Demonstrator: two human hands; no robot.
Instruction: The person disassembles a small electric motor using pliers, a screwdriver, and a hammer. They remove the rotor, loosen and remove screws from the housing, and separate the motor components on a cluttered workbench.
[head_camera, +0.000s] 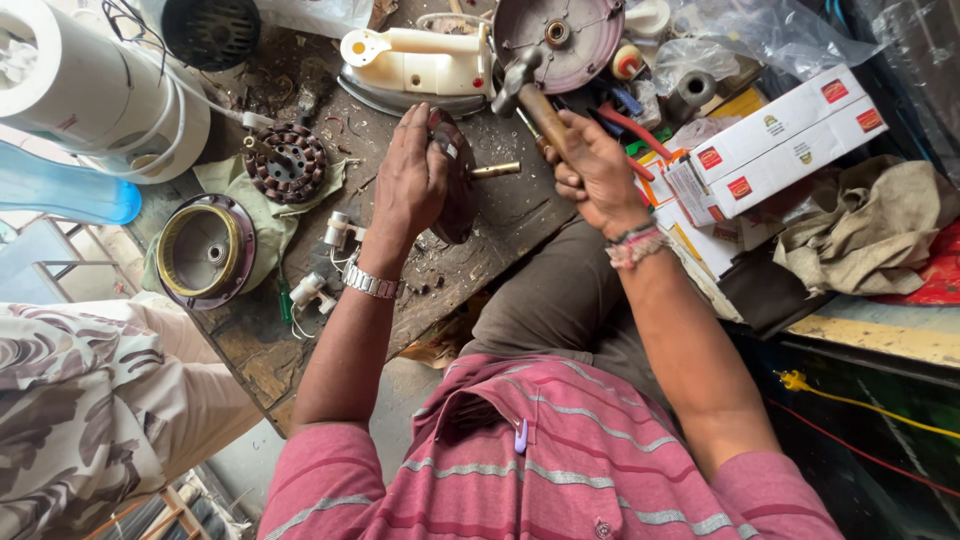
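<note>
Pink striped shirt (560, 460) of the person fills the bottom of the view, and both arms reach from it up to the tabletop (500, 215). Left hand (412, 180), with a metal watch on the wrist, lies flat with its grip spread over a dark round motor part (458, 185) that stands on its edge near the front edge of the tabletop; a brass shaft (497, 169) sticks out of the part toward the right. Right hand (592, 170) has its grip pressed together around the wooden handle of a hammer (528, 92), whose metal head is raised above the shaft and does not touch it. Toward the left edge lie a copper-wound stator (288, 162) and an open round housing (205, 250), so the motor looks already taken apart. An electric iron (415, 65) rests at the back edge. I judge the shaft is not yet driven fully.
</note>
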